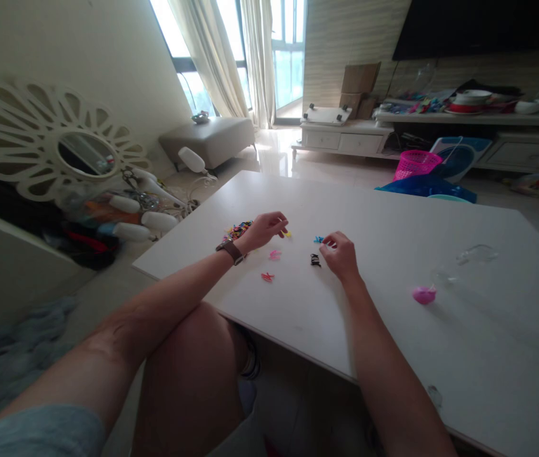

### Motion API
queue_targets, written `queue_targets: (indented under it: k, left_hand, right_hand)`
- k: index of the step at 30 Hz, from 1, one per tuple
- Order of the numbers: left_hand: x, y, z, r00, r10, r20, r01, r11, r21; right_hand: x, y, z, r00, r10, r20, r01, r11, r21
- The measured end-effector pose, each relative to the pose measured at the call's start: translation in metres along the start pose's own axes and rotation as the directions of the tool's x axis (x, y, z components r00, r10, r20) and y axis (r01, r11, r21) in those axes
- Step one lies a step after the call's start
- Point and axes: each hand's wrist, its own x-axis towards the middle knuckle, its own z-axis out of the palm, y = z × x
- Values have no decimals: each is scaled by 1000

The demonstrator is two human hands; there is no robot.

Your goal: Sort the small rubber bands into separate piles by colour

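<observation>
My left hand, with a brown-strapped watch at the wrist, hovers over the table with loosely bent fingers apart. A small yellow piece shows just under its fingertips. Behind that wrist lies a mixed pile of small coloured pieces, partly hidden. My right hand has its thumb and fingers drawn together beside several blue pieces; whatever they pinch is too small to make out. Black pieces lie just nearer to me. Pink pieces and red pieces form separate little groups to the left.
On the right of the white table sit a pink rounded object and a clear plastic piece. Beyond the far edge stands a pink basket. A lamp with white shades is at the left. My knee is against the near edge.
</observation>
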Motion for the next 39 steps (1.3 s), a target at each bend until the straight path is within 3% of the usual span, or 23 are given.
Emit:
queue_targets:
  k: [3, 8, 14, 17, 22, 29, 34, 39]
  left_hand:
    - [-2, -15, -22, 988, -34, -150, 35, 999, 4]
    - [-9, -39, -56, 923, -135, -362, 152, 988, 19]
    - [-23, -57, -86, 809, -256, -529, 293, 956, -15]
    - [-32, -62, -96, 775, -278, -568, 390, 917, 83]
    - [-46, -67, -105, 802, -309, -511, 495, 822, 281]
    - [-53, -72, -109, 841, -350, -412, 498, 800, 336]
    - [-53, -67, -107, 867, -441, -232, 498, 790, 357]
    - [-55, -69, -107, 865, -446, -229, 501, 781, 372]
  right_hand:
    - [0, 10, -2, 999, 29, 38, -27, 998, -59]
    - [-5, 11, 3, 991, -28, 134, 37, 997, -65]
    - [-9, 14, 8, 969, -61, 239, 77, 995, -60]
    - [-9, 16, 8, 966, -54, 254, 71, 996, -58]
    - [-9, 16, 8, 965, -53, 258, 70, 996, -56]
    - [-8, 14, 9, 975, -53, 217, 67, 996, -56]
    - [-6, 17, 12, 978, -42, 203, 49, 998, -33]
    - [-5, 18, 15, 979, -38, 199, 43, 999, -23]
